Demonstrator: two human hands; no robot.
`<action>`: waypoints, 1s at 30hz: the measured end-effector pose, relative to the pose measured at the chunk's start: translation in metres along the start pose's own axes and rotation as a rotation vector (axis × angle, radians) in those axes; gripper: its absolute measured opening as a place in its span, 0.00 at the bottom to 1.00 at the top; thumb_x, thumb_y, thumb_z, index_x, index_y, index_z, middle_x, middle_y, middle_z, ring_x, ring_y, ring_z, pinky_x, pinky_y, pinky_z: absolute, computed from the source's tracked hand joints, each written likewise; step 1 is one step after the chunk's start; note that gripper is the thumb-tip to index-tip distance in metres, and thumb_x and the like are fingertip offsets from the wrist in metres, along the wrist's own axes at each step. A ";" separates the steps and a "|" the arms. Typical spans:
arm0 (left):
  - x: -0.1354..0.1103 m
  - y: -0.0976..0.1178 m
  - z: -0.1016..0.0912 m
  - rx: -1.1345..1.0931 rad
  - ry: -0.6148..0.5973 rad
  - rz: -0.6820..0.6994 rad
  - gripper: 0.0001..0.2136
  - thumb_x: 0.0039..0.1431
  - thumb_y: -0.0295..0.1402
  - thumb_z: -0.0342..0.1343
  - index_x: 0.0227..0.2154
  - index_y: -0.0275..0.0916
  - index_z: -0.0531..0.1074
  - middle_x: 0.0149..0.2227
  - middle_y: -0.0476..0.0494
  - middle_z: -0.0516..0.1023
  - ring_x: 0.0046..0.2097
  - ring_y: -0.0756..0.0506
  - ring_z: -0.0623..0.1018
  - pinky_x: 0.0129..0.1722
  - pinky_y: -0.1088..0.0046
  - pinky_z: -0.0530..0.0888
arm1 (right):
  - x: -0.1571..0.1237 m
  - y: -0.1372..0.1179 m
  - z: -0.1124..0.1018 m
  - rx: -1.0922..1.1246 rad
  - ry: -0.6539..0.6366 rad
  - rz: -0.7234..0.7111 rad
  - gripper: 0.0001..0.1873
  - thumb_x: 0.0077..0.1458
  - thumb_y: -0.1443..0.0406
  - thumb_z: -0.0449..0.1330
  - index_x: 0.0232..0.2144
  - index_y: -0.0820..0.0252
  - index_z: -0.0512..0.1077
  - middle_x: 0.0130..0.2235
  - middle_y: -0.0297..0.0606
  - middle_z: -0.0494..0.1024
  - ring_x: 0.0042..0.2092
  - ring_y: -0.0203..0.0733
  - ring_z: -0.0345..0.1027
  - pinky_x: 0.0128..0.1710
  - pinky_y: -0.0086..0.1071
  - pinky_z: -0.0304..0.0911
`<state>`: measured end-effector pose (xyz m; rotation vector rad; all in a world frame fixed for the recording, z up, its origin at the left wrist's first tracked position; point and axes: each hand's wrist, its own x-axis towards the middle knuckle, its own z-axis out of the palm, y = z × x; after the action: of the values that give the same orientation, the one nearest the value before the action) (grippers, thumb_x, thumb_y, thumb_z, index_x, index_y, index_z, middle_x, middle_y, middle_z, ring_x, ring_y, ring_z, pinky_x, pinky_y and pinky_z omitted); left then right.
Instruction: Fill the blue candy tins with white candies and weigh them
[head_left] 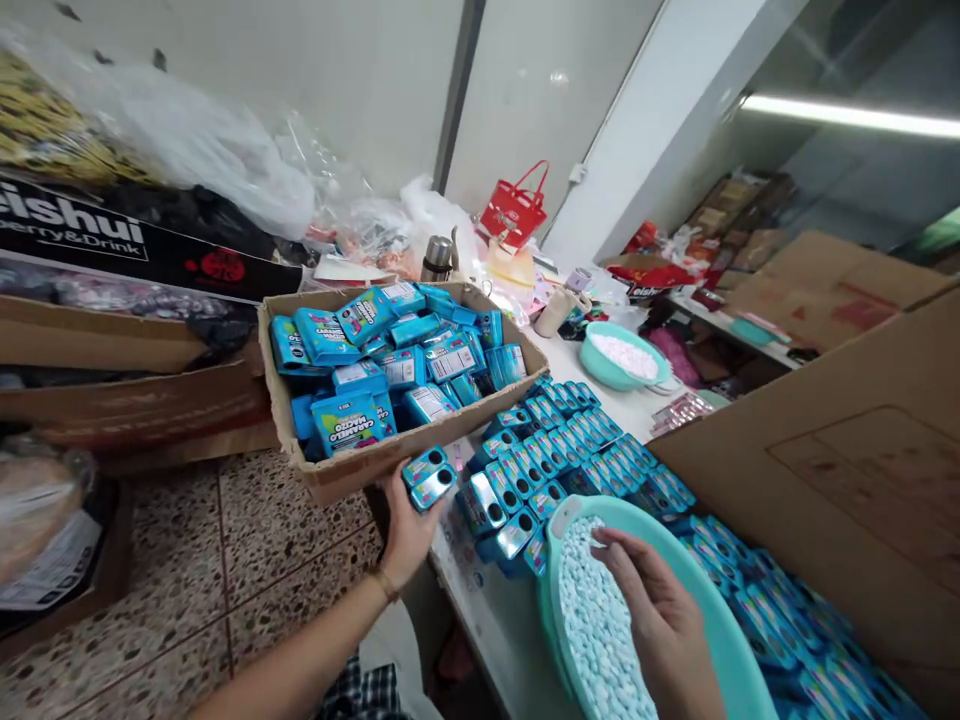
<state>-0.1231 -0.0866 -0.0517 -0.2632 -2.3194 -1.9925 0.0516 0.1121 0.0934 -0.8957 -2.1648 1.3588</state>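
Observation:
My left hand (409, 530) is closed around two small blue candy boxes (430, 479) held side by side, beside the front corner of a carton. Each box has a dark round spot on its upward end. Over a turquoise plastic basin (731, 640), my right hand (664, 615) has thumb and fingers pinched together; whatever lies between them cannot be made out. Small pale-blue candies (600, 630) lie in the basin below it. Behind the basin, rows of the same blue boxes (536, 455) stand upright on the white table (499, 620).
An open cardboard carton (397, 455) full of blue candy packs (349, 425) stands to the left of the rows. A large cardboard panel (840, 470) rises on the right. Farther back are another turquoise basin (619, 355), a steel flask (436, 258) and a red bag (514, 210).

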 end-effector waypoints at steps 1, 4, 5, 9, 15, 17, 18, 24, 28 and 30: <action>0.000 -0.003 0.010 -0.004 -0.005 0.011 0.34 0.56 0.41 0.57 0.61 0.38 0.48 0.62 0.30 0.57 0.65 0.36 0.58 0.64 0.52 0.55 | 0.005 -0.007 0.006 -0.043 -0.060 -0.042 0.22 0.51 0.49 0.61 0.43 0.56 0.74 0.45 0.43 0.78 0.47 0.52 0.71 0.48 0.41 0.66; 0.001 -0.005 0.036 -0.070 -0.117 0.025 0.37 0.60 0.44 0.53 0.65 0.35 0.41 0.67 0.28 0.48 0.69 0.36 0.48 0.67 0.53 0.47 | 0.023 -0.029 0.025 -0.151 -0.208 -0.153 0.19 0.54 0.52 0.59 0.44 0.54 0.73 0.46 0.41 0.77 0.47 0.49 0.71 0.48 0.39 0.65; 0.003 -0.006 0.043 -0.096 -0.163 0.010 0.37 0.61 0.44 0.50 0.65 0.34 0.40 0.68 0.28 0.45 0.70 0.36 0.44 0.67 0.53 0.45 | 0.030 -0.036 0.033 -0.181 -0.245 -0.191 0.17 0.55 0.53 0.58 0.44 0.54 0.73 0.45 0.41 0.77 0.47 0.49 0.71 0.47 0.39 0.65; 0.012 -0.006 0.058 -0.128 -0.238 -0.110 0.36 0.63 0.47 0.45 0.66 0.34 0.38 0.70 0.30 0.36 0.70 0.37 0.36 0.68 0.53 0.39 | 0.063 -0.075 0.078 -0.236 -0.356 -0.396 0.15 0.58 0.56 0.57 0.44 0.55 0.73 0.42 0.40 0.77 0.43 0.46 0.71 0.44 0.38 0.66; -0.009 -0.003 0.017 -0.139 -0.232 -0.072 0.34 0.63 0.43 0.47 0.67 0.46 0.37 0.70 0.40 0.40 0.70 0.37 0.42 0.67 0.49 0.45 | 0.097 -0.150 0.185 -0.300 -0.591 -0.700 0.25 0.55 0.54 0.60 0.55 0.48 0.67 0.49 0.41 0.73 0.49 0.49 0.69 0.49 0.44 0.64; -0.025 0.004 -0.013 -0.103 -0.253 0.031 0.35 0.61 0.41 0.52 0.66 0.50 0.41 0.69 0.40 0.46 0.69 0.35 0.47 0.66 0.45 0.50 | 0.100 -0.166 0.223 -0.376 -0.729 -0.719 0.36 0.46 0.49 0.66 0.57 0.45 0.65 0.53 0.43 0.70 0.47 0.51 0.70 0.47 0.45 0.65; -0.031 0.009 -0.030 -0.084 -0.252 0.086 0.35 0.59 0.39 0.54 0.65 0.51 0.44 0.68 0.39 0.50 0.68 0.33 0.50 0.64 0.44 0.54 | 0.102 -0.171 0.239 -0.417 -0.794 -0.697 0.42 0.39 0.47 0.69 0.58 0.44 0.65 0.55 0.44 0.68 0.47 0.53 0.70 0.46 0.46 0.65; -0.005 0.069 -0.142 0.223 0.112 0.457 0.33 0.53 0.31 0.58 0.61 0.54 0.54 0.56 0.40 0.65 0.58 0.35 0.66 0.56 0.51 0.67 | 0.124 -0.157 0.293 -0.347 -1.000 -0.427 0.57 0.25 0.45 0.73 0.60 0.43 0.62 0.58 0.42 0.67 0.59 0.63 0.59 0.55 0.51 0.58; 0.077 0.109 -0.184 0.683 0.242 0.466 0.31 0.55 0.43 0.58 0.61 0.43 0.57 0.55 0.35 0.69 0.58 0.33 0.64 0.60 0.46 0.56 | 0.129 -0.143 0.302 -0.092 -0.939 -0.336 0.40 0.39 0.45 0.68 0.54 0.49 0.69 0.53 0.36 0.74 0.56 0.51 0.65 0.55 0.43 0.59; 0.111 0.118 -0.185 0.872 0.073 0.419 0.31 0.55 0.50 0.55 0.58 0.39 0.63 0.49 0.34 0.74 0.54 0.32 0.69 0.61 0.43 0.50 | 0.126 -0.144 0.307 -0.091 -0.827 -0.328 0.28 0.48 0.44 0.61 0.47 0.51 0.74 0.49 0.36 0.76 0.53 0.48 0.67 0.54 0.41 0.60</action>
<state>-0.2216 -0.2426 0.1102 -0.5238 -2.5414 -0.6974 -0.2792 -0.0350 0.0942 0.0623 -2.8092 1.6361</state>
